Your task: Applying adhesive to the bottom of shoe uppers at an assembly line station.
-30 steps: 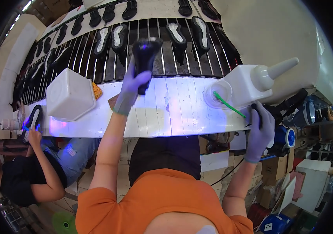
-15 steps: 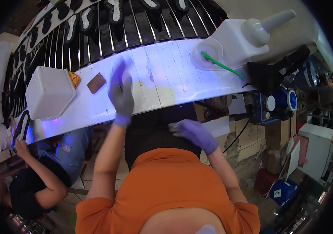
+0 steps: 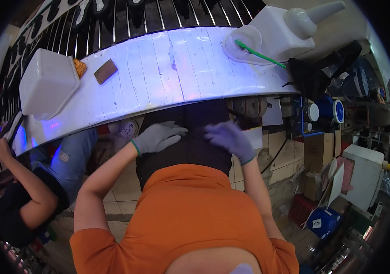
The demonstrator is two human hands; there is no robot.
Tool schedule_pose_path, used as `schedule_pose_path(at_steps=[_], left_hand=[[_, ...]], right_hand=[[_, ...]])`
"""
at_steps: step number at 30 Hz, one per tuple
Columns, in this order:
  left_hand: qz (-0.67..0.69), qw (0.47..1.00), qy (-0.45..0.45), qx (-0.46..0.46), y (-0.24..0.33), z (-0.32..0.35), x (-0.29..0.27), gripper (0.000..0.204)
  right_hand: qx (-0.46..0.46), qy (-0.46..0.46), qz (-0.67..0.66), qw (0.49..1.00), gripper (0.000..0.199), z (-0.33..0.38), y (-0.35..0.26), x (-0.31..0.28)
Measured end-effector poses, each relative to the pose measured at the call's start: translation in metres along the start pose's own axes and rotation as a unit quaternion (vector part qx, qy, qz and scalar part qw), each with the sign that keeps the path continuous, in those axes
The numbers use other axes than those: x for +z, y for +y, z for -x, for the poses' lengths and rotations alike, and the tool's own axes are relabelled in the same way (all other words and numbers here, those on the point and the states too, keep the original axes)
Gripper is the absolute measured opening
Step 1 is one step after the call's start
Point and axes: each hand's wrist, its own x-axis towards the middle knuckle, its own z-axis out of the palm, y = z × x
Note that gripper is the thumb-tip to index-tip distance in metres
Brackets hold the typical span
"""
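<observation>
My left hand [image 3: 160, 137], in a grey glove, rests over my dark trousers [image 3: 183, 132] with its fingers stretched out and nothing in them. Across from it, also over my lap, is my right hand [image 3: 231, 140] in a glove that looks purplish; its fingers are apart, slightly blurred, and hold nothing. Both hands are below the near edge of the white table [image 3: 153, 91]. On that table lie a small brown block [image 3: 106, 71] and, beside it, an orange piece [image 3: 80, 68] partly behind a white plastic container [image 3: 48, 84].
Beyond the table runs a rack of metal bars [image 3: 160, 17] bearing dark shoe parts. At right stand a white squeeze bottle [image 3: 279, 36] and a clear cup [image 3: 246, 41] with a green-handled brush [image 3: 261, 57]. A co-worker [image 3: 35, 196] sits at left, holding a shoe part.
My left hand has come down from above the table to my lap. My right hand has shifted slightly. The view has moved, so the table sits higher in the picture.
</observation>
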Motion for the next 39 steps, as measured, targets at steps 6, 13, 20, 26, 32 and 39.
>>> schedule_pose_path(at_steps=[6,13,20,26,32,39], left_hand=[[-0.196,0.95,0.091,-0.225,-0.041,-0.049,0.022,0.055],[0.114,0.99,-0.07,-0.049,-0.005,-0.042,0.033,0.061],[-0.267,0.923,0.215,-0.175,-0.109,-0.01,0.019,0.054],[-0.246,0.908,0.027,-0.337,-0.022,-0.014,0.02,0.077],[-0.409,0.871,0.036,-0.271,-0.05,-0.016,0.053,0.083],[-0.08,0.94,-0.078,-0.323,-0.044,-0.059,0.07,0.064]], right_hand=[[-0.319,0.351,0.207,0.856,0.032,-0.016,-0.043,-0.069],[-0.03,-0.126,0.378,0.917,0.047,0.004,0.002,0.021],[-0.258,0.254,0.557,0.747,0.029,-0.016,-0.054,0.0],[0.007,0.023,0.304,0.952,0.03,-0.046,0.013,0.024],[-0.032,0.138,0.837,0.528,0.043,-0.168,0.004,-0.004],[-0.117,0.094,0.865,0.479,0.05,-0.181,-0.01,-0.009]])
